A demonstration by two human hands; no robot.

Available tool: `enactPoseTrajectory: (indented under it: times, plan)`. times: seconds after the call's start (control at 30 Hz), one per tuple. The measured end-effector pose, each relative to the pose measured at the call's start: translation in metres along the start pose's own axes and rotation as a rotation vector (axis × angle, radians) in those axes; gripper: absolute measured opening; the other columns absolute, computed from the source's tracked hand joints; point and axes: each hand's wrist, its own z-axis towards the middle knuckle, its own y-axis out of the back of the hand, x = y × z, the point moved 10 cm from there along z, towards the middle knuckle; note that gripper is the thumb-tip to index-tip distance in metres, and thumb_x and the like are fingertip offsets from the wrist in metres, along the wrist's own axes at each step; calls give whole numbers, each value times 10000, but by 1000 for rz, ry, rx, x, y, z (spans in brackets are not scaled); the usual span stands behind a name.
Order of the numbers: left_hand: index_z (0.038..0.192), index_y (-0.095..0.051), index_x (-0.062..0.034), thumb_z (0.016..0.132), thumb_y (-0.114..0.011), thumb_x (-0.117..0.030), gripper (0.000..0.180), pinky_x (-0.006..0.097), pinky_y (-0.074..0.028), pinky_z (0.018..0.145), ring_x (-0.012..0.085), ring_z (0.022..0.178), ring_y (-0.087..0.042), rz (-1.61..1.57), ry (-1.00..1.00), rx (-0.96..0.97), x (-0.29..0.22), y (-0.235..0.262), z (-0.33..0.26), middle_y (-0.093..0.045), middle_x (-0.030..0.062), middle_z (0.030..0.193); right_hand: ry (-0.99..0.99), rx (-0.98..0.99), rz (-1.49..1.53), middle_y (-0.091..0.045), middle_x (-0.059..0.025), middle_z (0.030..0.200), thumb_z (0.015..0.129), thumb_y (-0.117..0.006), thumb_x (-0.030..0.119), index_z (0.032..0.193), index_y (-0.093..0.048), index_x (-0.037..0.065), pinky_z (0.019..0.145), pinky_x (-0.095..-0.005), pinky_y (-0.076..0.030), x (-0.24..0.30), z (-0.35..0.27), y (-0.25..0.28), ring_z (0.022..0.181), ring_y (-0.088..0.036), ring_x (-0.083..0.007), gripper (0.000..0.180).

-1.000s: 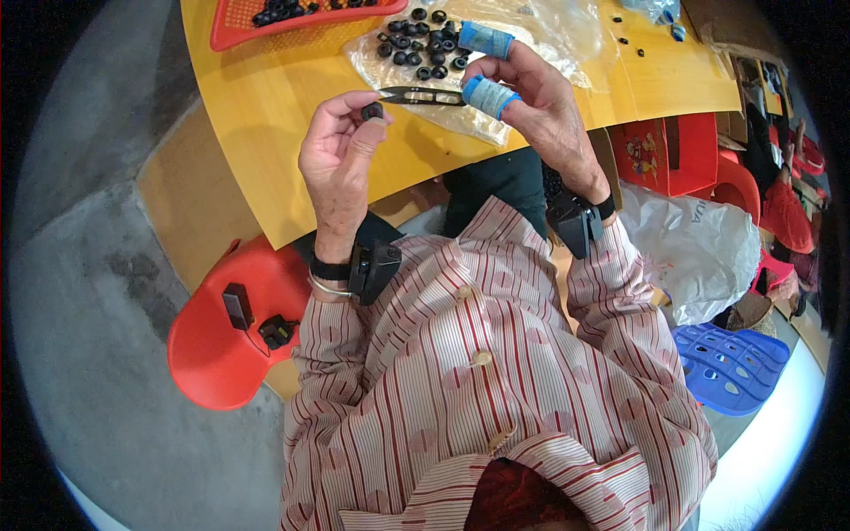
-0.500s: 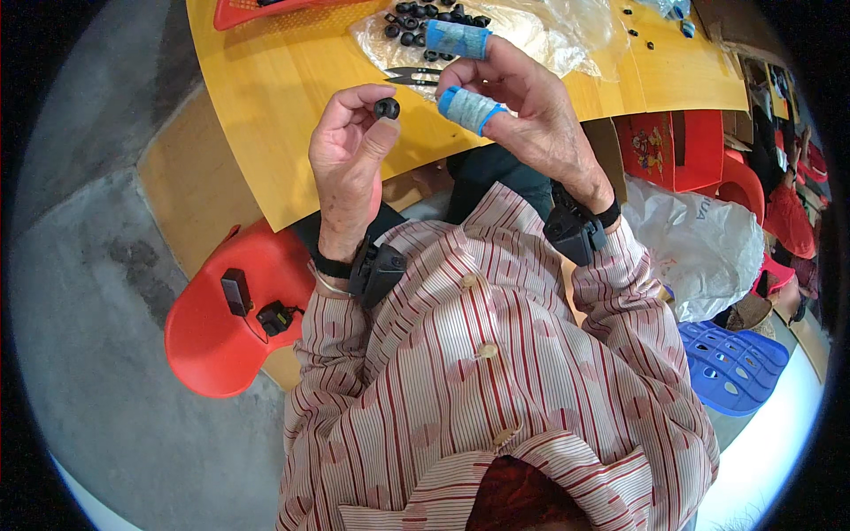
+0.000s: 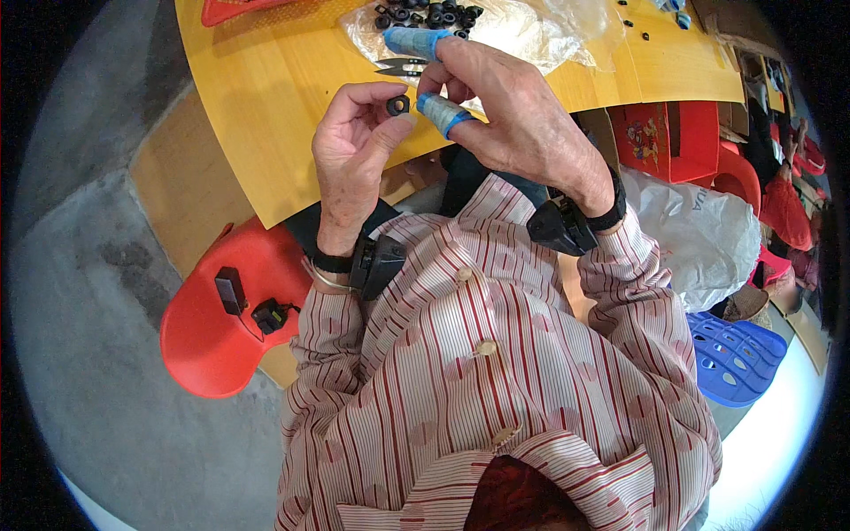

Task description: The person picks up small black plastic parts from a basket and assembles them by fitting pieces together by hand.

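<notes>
L hand (image 3: 354, 146): thumb + index pinched on blk ring (image 3: 391, 107), at 9 o'clock of R hand (image 3: 513, 111), above bench (image 3: 257, 115). R hand: curled, w/ snips (image 3: 409, 63), tips to 9 o'clock; taped thumb/index apart.

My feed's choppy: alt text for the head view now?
Left hand pinches a small black ring-shaped part over a yellow table; right hand, with blue wraps on two digits, holds dark pointed metal snips. Similar black parts lie on clear plastic.
</notes>
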Motion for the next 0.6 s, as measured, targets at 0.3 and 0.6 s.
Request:
enactPoseTrajectory:
  times: [0.3,0.6]
  plan:
    - [1106,-522,35,852,-578,35,260,239,-447,836,116,885,-544,-278,195,-51,31,-1,-4,-583,71,1005,5,-11,-101,-610,-132,833,691,-634,47,1141,-464,32,700,-432,-481,7,5,-6,816,-586,-347,482]
    - [1146,-497,29,893,-573,-51,277,243,-438,818,129,876,-558,-544,253,44,39,-3,-7,-589,86,980,-234,-43,301,-645,-44,995,910,-550,153,1253,-524,46,752,-264,-470,-25,-8,2,894,-585,-130,361]
